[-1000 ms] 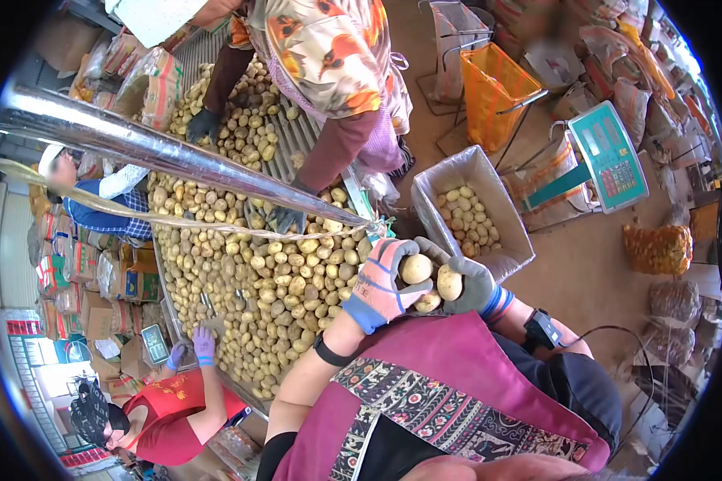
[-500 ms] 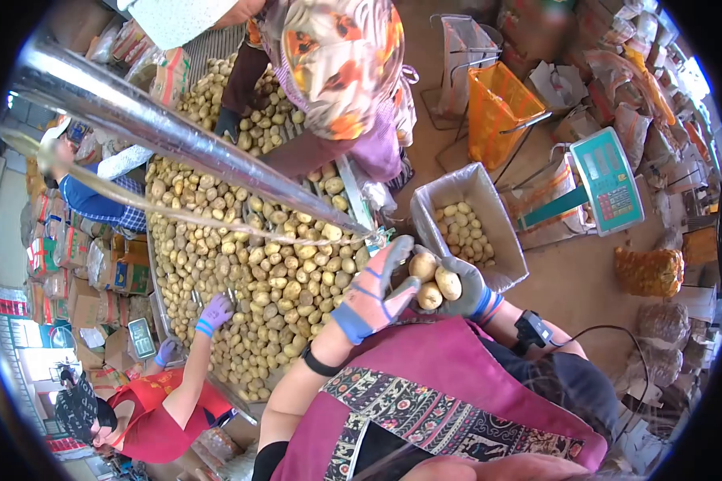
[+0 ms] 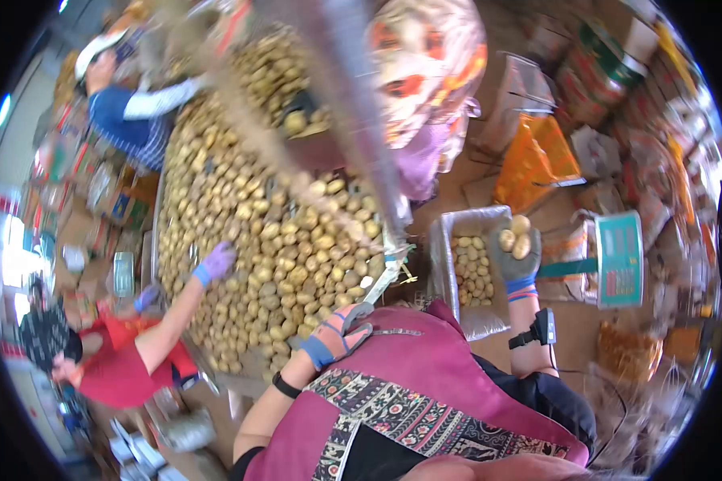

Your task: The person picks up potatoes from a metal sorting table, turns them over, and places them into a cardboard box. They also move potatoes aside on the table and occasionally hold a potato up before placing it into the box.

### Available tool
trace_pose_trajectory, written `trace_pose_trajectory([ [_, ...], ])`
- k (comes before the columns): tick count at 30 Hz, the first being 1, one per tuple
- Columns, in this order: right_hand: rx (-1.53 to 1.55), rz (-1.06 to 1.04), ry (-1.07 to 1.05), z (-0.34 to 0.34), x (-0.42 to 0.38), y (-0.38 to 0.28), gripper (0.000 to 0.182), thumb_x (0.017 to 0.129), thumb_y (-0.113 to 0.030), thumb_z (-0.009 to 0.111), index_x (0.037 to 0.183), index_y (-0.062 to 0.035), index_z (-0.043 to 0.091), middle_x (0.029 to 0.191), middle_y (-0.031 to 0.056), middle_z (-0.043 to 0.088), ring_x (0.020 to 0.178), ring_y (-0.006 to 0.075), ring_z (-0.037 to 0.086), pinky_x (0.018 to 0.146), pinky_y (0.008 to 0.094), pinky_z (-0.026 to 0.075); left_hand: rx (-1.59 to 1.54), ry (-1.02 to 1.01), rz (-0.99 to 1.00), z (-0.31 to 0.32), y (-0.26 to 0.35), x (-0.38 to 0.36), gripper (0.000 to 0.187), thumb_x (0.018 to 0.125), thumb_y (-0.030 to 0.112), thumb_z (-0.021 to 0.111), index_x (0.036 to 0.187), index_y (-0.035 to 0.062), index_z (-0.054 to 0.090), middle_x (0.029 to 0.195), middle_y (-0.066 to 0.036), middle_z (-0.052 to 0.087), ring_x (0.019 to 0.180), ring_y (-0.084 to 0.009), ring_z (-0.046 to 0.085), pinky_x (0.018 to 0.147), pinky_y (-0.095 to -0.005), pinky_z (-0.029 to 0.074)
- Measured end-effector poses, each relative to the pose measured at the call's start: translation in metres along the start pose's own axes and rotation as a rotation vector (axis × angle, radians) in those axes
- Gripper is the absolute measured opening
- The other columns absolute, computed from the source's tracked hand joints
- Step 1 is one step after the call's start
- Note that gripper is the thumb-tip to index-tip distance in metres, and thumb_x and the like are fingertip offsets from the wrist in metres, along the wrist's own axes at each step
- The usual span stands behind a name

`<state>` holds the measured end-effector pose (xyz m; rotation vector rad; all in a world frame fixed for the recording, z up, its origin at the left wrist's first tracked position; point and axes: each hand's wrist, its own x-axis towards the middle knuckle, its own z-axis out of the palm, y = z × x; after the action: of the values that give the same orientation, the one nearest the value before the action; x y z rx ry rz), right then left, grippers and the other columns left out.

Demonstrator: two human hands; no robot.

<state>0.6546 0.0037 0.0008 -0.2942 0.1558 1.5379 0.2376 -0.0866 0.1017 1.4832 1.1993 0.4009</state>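
Observation:
My right hand (image 3: 515, 260), in a grey glove, is cupped around several potatoes (image 3: 521, 242) over the right side of a plastic-lined box (image 3: 485, 322). More potatoes (image 3: 473, 271) lie inside that box. My left hand (image 3: 337, 335), in a pink and grey glove, is near my apron at the near edge of the sorting table. Its fingers are apart and nothing shows in them. A broad layer of potatoes (image 3: 269, 264) covers the table beside it.
A blurred metal pole (image 3: 361, 120) crosses above the table. Right of the box stands a scale display (image 3: 619, 260); farther back is an orange bag on a frame (image 3: 533, 164). Co-workers stand around the table, one reaching in with a purple-gloved hand (image 3: 217, 262).
My right hand has moved right with the potatoes, from in front of me to over the box. My left hand has come away from them, down and left. The view has turned.

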Motion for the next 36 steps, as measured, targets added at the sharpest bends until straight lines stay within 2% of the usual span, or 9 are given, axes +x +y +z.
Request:
trace_pose_trajectory([
  [7,-0.296,0.003,-0.266,-0.036,0.075,-0.072,0.039,0.084,-0.036,0.063,0.092,0.0011,0.055,0.098,0.0164,0.057,0.088,0.029,0.054,0.087,0.0437,0.047,-0.013,0.109,-0.082,-0.004,-0.009,-0.025,0.042,0.091,0.015,0.063,0.129,0.0033,0.052,0.115,-0.008,0.063,0.105,-0.0149,0.058,0.093,-0.0284,0.046],
  [9,-0.266,0.236,-0.798,0.009,0.127,-0.11,0.027,0.081,-0.024,0.063,0.072,-0.0002,0.054,0.096,0.0185,0.058,0.09,0.0327,0.056,0.097,0.0469,0.045,-0.092,0.159,-0.086,-0.003,-0.008,-0.029,0.041,0.091,0.016,0.063,0.129,0.004,0.053,0.115,-0.009,0.063,0.104,-0.0156,0.059,0.092,-0.029,0.046],
  [11,-0.203,-0.211,0.062,0.026,0.162,-0.159,0.03,0.079,-0.021,0.064,0.096,0.0033,0.06,0.103,0.0191,0.062,0.1,0.0383,0.058,0.101,0.0535,0.043,-0.032,0.11,-0.133,-0.004,-0.014,-0.031,0.04,0.091,0.017,0.063,0.128,0.0052,0.054,0.116,-0.009,0.063,0.103,-0.016,0.059,0.091,-0.0299,0.047],
  [15,-0.249,-0.292,0.074,-0.002,0.212,-0.187,0.032,0.081,-0.024,0.067,0.105,-0.0051,0.061,0.107,0.014,0.06,0.102,0.0349,0.056,0.099,0.0604,0.043,-0.015,0.119,-0.094,-0.006,-0.012,-0.03,0.041,0.09,0.018,0.064,0.127,0.0061,0.054,0.113,-0.011,0.064,0.101,-0.0196,0.061,0.09,-0.0319,0.048],
  [18,-0.937,-0.232,-0.078,-0.028,0.155,-0.092,0.03,0.084,-0.032,0.065,0.102,-0.0091,0.06,0.095,0.0076,0.059,0.08,0.0211,0.056,0.081,0.041,0.05,0.016,0.218,-0.125,-0.023,-0.008,-0.038,0.044,0.088,0.021,0.066,0.127,0.0058,0.054,0.114,-0.013,0.063,0.103,-0.023,0.062,0.09,-0.033,0.048],
  [19,-0.805,0.192,-0.188,-0.046,0.137,-0.07,0.034,0.087,-0.034,0.062,0.109,-0.0085,0.058,0.092,0.0059,0.058,0.069,0.0175,0.051,0.071,0.0332,0.049,0.079,0.27,-0.173,-0.028,-0.008,-0.044,0.045,0.087,0.022,0.067,0.127,0.0057,0.054,0.114,-0.013,0.063,0.104,-0.0239,0.062,0.09,-0.0333,0.049],
  [28,-1.073,1.215,-0.477,0.033,0.003,0.206,0.045,0.09,-0.021,0.064,0.128,-0.0013,0.051,0.121,0.0148,0.06,0.108,0.026,0.06,0.089,0.0335,0.05,0.41,0.642,-0.425,-0.098,-0.099,-0.035,0.048,0.088,0.03,0.06,0.131,0.0105,0.051,0.123,-0.016,0.059,0.109,-0.0364,0.059,0.094,-0.0418,0.048],
  [32,-1.432,1.283,-0.633,0.052,0.015,0.285,0.05,0.089,-0.025,0.065,0.132,-0.0037,0.05,0.125,0.017,0.057,0.117,0.027,0.055,0.097,0.035,0.045,0.852,0.724,-0.339,-0.133,-0.152,0.016,0.049,0.089,0.035,0.056,0.133,0.0131,0.05,0.137,-0.015,0.049,0.118,-0.0366,0.053,0.102,-0.0414,0.042],
  [36,-2.039,0.521,-1.288,0.053,0.022,0.329,0.066,0.082,-0.035,0.07,0.137,-0.0066,0.045,0.137,0.0216,0.044,0.129,0.0353,0.042,0.107,0.0427,0.035,0.677,0.594,-0.511,-0.17,-0.193,0.01,0.055,0.088,0.039,0.057,0.135,0.0126,0.047,0.144,-0.014,0.041,0.123,-0.0371,0.049,0.106,-0.0401,0.037],
])
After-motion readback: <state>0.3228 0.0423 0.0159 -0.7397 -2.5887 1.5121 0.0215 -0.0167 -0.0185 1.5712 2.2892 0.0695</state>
